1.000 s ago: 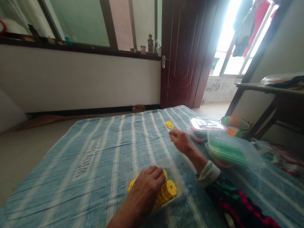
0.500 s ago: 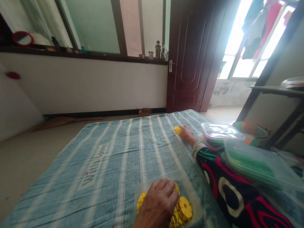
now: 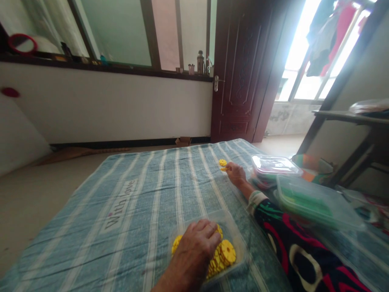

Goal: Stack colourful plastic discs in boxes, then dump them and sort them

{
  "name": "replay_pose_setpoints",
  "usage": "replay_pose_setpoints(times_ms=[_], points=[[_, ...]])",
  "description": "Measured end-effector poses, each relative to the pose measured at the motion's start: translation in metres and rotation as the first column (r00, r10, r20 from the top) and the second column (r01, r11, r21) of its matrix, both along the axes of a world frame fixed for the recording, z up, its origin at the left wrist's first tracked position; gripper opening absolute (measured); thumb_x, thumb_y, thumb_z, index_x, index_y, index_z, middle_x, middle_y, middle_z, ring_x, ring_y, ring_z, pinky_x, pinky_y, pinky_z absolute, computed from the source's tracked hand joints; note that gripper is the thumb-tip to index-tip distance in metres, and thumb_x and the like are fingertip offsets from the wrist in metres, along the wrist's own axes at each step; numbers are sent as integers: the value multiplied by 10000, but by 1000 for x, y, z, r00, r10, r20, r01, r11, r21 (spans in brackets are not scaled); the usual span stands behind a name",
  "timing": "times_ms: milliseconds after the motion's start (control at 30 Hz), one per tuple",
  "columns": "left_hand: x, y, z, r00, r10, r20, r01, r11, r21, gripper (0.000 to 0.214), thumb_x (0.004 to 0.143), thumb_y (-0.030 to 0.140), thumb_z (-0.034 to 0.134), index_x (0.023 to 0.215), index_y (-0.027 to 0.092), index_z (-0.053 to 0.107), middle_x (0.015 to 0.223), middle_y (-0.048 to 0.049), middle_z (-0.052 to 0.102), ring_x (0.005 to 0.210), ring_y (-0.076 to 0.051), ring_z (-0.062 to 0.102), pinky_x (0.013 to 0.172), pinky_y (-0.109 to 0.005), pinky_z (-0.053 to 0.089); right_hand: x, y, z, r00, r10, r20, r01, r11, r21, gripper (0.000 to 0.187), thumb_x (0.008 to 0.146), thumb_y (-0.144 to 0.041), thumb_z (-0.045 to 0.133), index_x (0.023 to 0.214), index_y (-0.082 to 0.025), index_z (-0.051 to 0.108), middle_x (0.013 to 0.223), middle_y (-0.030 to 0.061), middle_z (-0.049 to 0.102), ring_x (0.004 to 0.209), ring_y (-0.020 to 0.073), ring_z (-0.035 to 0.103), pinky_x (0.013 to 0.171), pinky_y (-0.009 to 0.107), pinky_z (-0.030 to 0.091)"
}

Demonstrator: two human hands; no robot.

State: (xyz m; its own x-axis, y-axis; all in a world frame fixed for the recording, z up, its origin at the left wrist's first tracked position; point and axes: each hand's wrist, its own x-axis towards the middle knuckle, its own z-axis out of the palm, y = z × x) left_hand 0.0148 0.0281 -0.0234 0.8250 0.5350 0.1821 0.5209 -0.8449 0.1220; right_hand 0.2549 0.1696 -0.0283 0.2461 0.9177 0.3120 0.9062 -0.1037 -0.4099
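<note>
My right hand [image 3: 236, 173] reaches to the far right of the striped cloth [image 3: 164, 202], pinching a thin yellow notched disc [image 3: 224, 169] by its edge. Just beyond it, a second yellow disc [image 3: 223, 162] lies flat on the cloth. Close to me, my left hand [image 3: 199, 245] is curled down into a clear plastic box [image 3: 238, 233], over the stacked yellow discs [image 3: 227, 252] inside. Its fingertips are hidden, so what it grips does not show.
Right of my right arm stand a lidded clear box [image 3: 275, 165] and a clear box with green contents [image 3: 313, 202]. A dark shelf [image 3: 349, 117] is at the far right. A brown door [image 3: 237, 81] stands behind the cloth.
My right hand has drawn back slightly from one yellow disc, which now lies on the cloth, and another disc shows in its fingers. My left hand stays in the box.
</note>
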Motion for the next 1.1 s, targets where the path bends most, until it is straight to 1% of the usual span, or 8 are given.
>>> replay_pose_setpoints(times_ms=[133,200,267,333,467,567,700,1100], points=[[4,-1,10,999,2,-37,-5,998,-63,154,925,203,475,970,220,621,996,-53,639,992,-202,544,873,-352,437,-8,-44,25,973,230,-35,-229,973,31,158,824,-174,565,918,-192,691,800,-12,674,742,117,591,690,206,403],[4,-2,12,999,2,-43,-6,997,-80,155,919,188,478,971,220,621,1000,-52,636,993,-203,544,873,-355,438,-12,-72,42,857,513,-59,-510,858,61,114,803,-133,577,845,-160,680,743,-18,652,681,102,562,654,200,395],[4,-2,12,999,6,-42,-9,996,-87,159,915,175,479,962,226,621,1006,-47,634,994,-201,545,873,-357,437,-17,-100,57,724,690,-19,-689,724,36,123,817,-107,557,797,-154,669,754,-6,650,692,100,560,669,206,396],[4,-2,12,999,2,-38,-5,997,-81,161,912,164,484,959,231,622,1010,-41,633,992,-195,547,877,-356,433,-24,-123,69,639,765,75,-762,644,-73,153,827,-83,543,788,-163,667,801,8,653,717,104,566,661,211,382],[4,-1,10,998,14,-55,-18,998,-58,155,907,163,504,980,223,627,1038,-39,642,993,-198,556,881,-371,436,-44,-145,76,500,813,297,-738,580,-346,224,793,-6,526,784,-181,666,797,15,632,715,120,553,559,232,306],[4,0,7,998,29,-61,-32,998,-51,170,907,175,514,1025,215,631,1100,-47,646,1023,-221,557,888,-396,438,-57,-146,67,429,814,391,-694,574,-434,203,807,-22,530,820,-169,670,788,37,627,741,147,554,532,256,277],[4,0,5,999,22,-27,-23,999,-42,204,901,181,523,1070,229,627,1096,-46,646,1024,-221,555,889,-387,437,-61,-143,51,421,799,430,-679,592,-434,180,861,-57,508,835,-150,661,784,55,614,719,146,535,529,265,277],[3,-2,10,999,33,-24,-35,998,-52,203,926,235,488,1068,252,630,1058,-30,635,988,-212,553,873,-372,433,-45,-151,27,585,753,300,-731,650,-205,201,813,-8,489,831,-158,621,780,14,573,648,106,463,530,244,252]])
